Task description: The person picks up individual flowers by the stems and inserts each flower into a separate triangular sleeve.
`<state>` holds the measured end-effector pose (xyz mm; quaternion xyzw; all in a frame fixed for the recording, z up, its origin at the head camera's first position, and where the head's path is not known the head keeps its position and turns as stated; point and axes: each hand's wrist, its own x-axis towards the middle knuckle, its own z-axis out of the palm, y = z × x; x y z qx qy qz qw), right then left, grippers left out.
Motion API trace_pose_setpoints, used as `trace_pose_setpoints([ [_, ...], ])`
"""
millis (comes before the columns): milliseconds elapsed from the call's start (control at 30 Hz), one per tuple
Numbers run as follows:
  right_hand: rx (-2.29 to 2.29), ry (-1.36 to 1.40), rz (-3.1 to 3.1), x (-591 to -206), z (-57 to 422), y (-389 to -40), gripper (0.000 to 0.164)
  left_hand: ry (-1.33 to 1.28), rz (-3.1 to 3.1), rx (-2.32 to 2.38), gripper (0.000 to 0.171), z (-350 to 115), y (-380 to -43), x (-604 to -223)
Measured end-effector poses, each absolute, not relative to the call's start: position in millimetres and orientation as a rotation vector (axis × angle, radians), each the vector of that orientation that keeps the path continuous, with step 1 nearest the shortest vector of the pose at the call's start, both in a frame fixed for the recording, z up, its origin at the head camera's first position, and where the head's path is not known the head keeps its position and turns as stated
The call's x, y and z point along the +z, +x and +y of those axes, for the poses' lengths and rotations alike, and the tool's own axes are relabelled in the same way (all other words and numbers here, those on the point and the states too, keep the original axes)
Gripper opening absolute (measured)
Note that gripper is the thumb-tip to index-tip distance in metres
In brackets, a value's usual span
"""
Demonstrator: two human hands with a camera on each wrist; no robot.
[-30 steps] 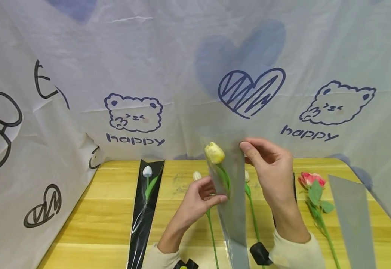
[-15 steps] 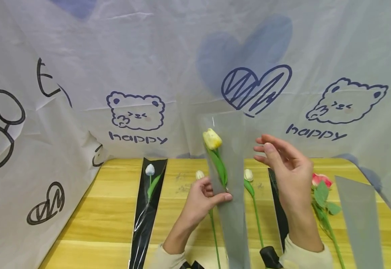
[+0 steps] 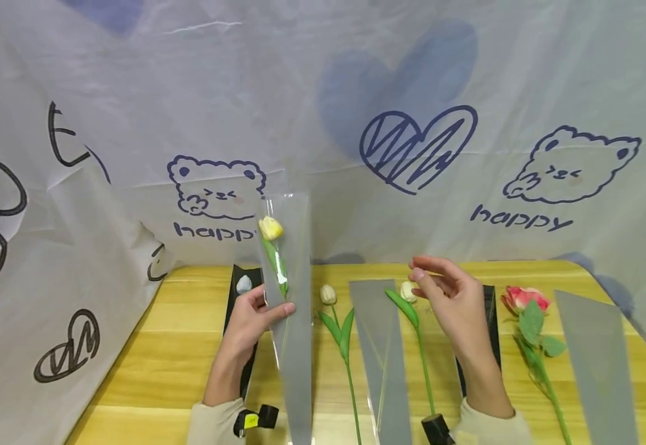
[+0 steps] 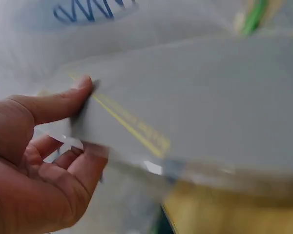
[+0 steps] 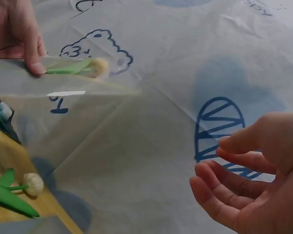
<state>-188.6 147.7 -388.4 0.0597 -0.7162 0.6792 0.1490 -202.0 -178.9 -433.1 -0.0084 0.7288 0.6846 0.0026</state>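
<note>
My left hand [image 3: 252, 321] pinches a grey, clear-fronted flower sleeve [image 3: 299, 358] by its edge, thumb in front, and holds it upright above the table. Inside the sleeve is a yellow tulip [image 3: 270, 228] with green leaves. The left wrist view shows the thumb pressing on the grey face of the sleeve [image 4: 195, 107], which carries a yellow line. My right hand [image 3: 456, 300] hovers with loosely bent fingers and holds nothing, as the right wrist view confirms. It is nearest a white tulip [image 3: 408, 292], whose bloom it partly covers in the head view.
Another white tulip [image 3: 328, 295] and a flat grey sleeve [image 3: 375, 309] lie mid-table. Behind the left arm is a black sleeve with a pale blue tulip [image 3: 244, 283]. To the right are a black strip [image 3: 490, 309], a pink rose [image 3: 525, 299] and a second grey sleeve [image 3: 590, 346].
The right hand has let go of the sleeve's upper edge and moved away. The left hand has carried the sleeved tulip leftward, uncovering the grey sleeve on the table.
</note>
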Motion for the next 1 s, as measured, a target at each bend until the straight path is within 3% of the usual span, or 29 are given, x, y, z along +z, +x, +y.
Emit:
trace_pose_setpoints([
  [200,1.631,0.197,-2.548,-405,130,-190,0.019,-0.2,2.378,1.987,0.037,-195,-212,-464],
  [400,1.256,0.295,-2.956,-430,93,-185,0.006,-0.183,2.439,1.824,0.042,-192,-215,-482],
  [567,1.003,0.375,-3.094,-449,69,-175,0.035,-0.169,2.649,1.56,0.058,-189,-213,-488],
  [700,0.84,0.449,-3.128,-459,57,-168,0.039,-0.186,2.803,1.285,0.069,-189,-211,-484],
  [1000,0.79,0.451,-3.096,-470,45,-164,0.044,-0.132,2.875,1.127,0.054,-190,-209,-465],
])
